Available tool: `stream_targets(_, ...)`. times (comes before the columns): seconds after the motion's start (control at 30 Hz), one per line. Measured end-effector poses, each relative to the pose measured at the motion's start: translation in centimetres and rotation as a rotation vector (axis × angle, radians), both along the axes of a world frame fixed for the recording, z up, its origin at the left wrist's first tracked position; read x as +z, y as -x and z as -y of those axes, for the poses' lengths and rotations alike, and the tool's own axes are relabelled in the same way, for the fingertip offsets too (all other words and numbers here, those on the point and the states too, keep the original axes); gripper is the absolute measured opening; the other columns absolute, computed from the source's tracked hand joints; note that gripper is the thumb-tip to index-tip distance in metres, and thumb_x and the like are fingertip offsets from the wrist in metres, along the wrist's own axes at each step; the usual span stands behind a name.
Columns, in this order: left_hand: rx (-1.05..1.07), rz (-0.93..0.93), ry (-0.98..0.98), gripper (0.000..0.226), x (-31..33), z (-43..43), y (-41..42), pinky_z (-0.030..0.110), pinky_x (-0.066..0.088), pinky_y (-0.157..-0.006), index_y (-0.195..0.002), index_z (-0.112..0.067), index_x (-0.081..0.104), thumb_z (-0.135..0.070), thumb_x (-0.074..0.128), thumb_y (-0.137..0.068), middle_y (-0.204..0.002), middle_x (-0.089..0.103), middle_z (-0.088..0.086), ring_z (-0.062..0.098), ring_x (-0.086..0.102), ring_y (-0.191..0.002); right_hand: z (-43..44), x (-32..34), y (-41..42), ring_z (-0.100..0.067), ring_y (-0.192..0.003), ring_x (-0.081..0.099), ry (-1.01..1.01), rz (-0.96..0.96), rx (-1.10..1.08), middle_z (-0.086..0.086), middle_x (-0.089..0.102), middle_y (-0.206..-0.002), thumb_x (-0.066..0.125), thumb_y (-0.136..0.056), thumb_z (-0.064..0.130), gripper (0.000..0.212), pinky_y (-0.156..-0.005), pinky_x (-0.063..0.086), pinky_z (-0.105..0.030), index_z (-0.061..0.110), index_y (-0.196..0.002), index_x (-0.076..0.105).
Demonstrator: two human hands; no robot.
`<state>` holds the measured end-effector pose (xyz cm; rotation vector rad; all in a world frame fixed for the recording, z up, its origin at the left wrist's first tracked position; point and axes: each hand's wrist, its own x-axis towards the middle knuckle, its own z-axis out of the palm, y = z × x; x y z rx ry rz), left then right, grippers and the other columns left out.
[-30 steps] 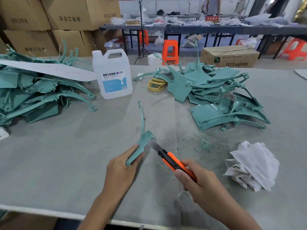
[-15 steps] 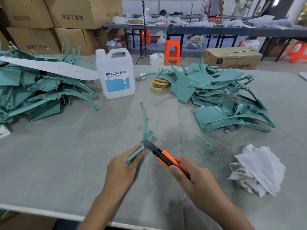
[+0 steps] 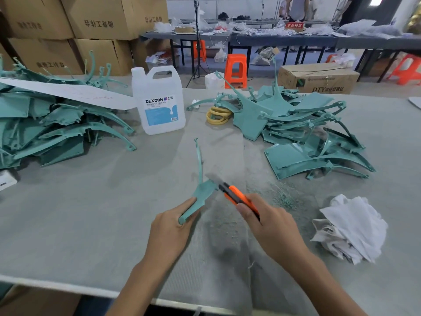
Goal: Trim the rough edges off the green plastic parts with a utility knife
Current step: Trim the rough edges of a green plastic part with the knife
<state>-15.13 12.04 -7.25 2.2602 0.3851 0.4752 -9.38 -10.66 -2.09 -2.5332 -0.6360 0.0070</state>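
my left hand (image 3: 169,226) grips a green part (image 3: 200,192) near the tabletop's (image 3: 68,224) front edge; my right hand (image 3: 271,226), clamped on the utility knife (image 3: 237,195), trims its edge; next, a controlled stroke.

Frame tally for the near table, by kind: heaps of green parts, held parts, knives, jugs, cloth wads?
Heaps of green parts: 2
Held part: 1
Knife: 1
Jug: 1
Cloth wad: 1
Total: 6

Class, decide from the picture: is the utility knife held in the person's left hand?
No, the right hand grips the orange utility knife, while the left hand holds the green part.
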Motion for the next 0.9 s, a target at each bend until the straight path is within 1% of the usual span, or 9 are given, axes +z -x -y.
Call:
stream_targets(0.17,0.031,0.028,0.041,0.036,-0.2,-0.1,-0.1,0.033,0.056,-0.077,-0.12,-0.04,0.071,-0.056,0.06,-0.09,-0.104,0.075,-0.018,0.01,0.07,-0.095,0.1,-0.2,0.4,-0.011,-0.052,0.056,-0.114,0.003,0.076,0.005,0.059,-0.062,0.028,-0.095,0.072,0.042,-0.054,0.048,-0.034,0.038,-0.107,0.05)
stream_targets(0.27,0.017,0.034,0.028,0.039,-0.3,-0.1,-0.1,0.032,0.056,-0.079,-0.119,-0.041,0.071,-0.059,0.059,-0.088,-0.105,0.073,-0.023,0.008,0.069,-0.095,0.1,-0.6,0.3,-0.013,-0.056,0.058,-0.053,0.002,0.062,0.003,0.059,-0.064,0.03,-0.096,0.068,0.039,-0.058,0.049,-0.037,0.036,-0.107,0.049)
stream_targets(0.37,0.014,0.057,0.02,0.024,-0.2,0.0,-0.1,0.024,0.053,-0.074,-0.116,-0.052,0.066,-0.05,0.063,-0.092,-0.099,0.062,-0.044,0.005,0.066,-0.094,0.8,-0.6,-1.1,-0.019,-0.063,0.061,0.02,0.032,-0.066,0.004,0.059,-0.065,0.031,-0.1,0.063,0.034,-0.065,0.051,-0.039,0.035,-0.108,0.049)
stream_targets(0.43,0.015,0.063,0.031,0.02,0.2,0.0,-0.1,0.017,0.048,-0.068,-0.11,-0.062,0.057,-0.06,0.055,-0.09,-0.091,0.066,-0.038,0.001,0.066,-0.09,0.9,-0.8,-0.7,-0.013,-0.059,0.059,-0.092,0.021,-0.039,0.005,0.059,-0.062,0.03,-0.097,0.069,0.04,-0.062,0.05,-0.037,0.035,-0.105,0.051)
stream_targets(0.53,0.027,0.076,0.038,0.023,0.5,-0.1,-0.4,0.007,0.044,-0.065,-0.109,-0.062,0.054,-0.067,0.051,-0.087,-0.094,0.068,-0.035,-0.003,0.066,-0.09,0.3,-1.2,0.9,-0.012,-0.058,0.059,-0.148,-0.01,0.069,0.008,0.062,-0.069,0.027,-0.091,0.077,0.051,-0.057,0.048,-0.034,0.034,-0.106,0.051)
stream_targets(0.6,0.011,0.052,-0.002,0.024,0.5,-0.1,-0.3,0.001,0.04,-0.066,-0.113,-0.064,0.052,-0.058,0.058,-0.091,-0.101,0.062,-0.04,-0.004,0.063,-0.094,0.2,-1.4,0.6,-0.013,-0.06,0.06,-0.108,-0.007,0.025,0.005,0.059,-0.065,0.028,-0.093,0.074,0.048,-0.062,0.049,-0.038,0.033,-0.107,0.05)
stream_targets(0.7,-0.008,-0.007,-0.006,0.033,-0.1,-0.2,-0.1,-0.001,0.04,-0.068,-0.122,-0.052,0.064,-0.035,0.067,-0.094,-0.106,0.067,-0.033,-0.003,0.061,-0.095,0.7,-0.8,-0.7,-0.022,-0.066,0.062,-0.054,0.034,-0.089,0.006,0.056,-0.062,0.031,-0.098,0.064,0.035,-0.061,0.045,-0.039,0.034,-0.105,0.048)
stream_targets(0.8,-0.03,-0.018,0.06,0.031,-0.8,-0.4,0.0,0.003,0.042,-0.073,-0.125,-0.045,0.066,-0.032,0.064,-0.097,-0.088,0.062,-0.048,-0.018,0.059,-0.08,1.0,0.0,0.4,-0.011,-0.056,0.061,-0.177,0.017,-0.035,0.002,0.062,-0.063,0.028,-0.093,0.07,0.034,-0.059,0.05,-0.038,0.041,-0.1,0.044)
stream_targets(0.9,0.003,0.002,0.037,0.022,-0.7,-0.6,-0.3,0.008,0.041,-0.063,-0.114,-0.036,0.074,-0.038,0.058,-0.099,-0.064,0.061,-0.032,-0.011,0.058,-0.068,0.9,-0.2,3.0,-0.01,-0.059,0.063,-0.283,-0.019,0.043,0.007,0.066,-0.071,0.033,-0.094,0.073,0.037,-0.063,0.054,-0.038,0.042,-0.106,0.048)
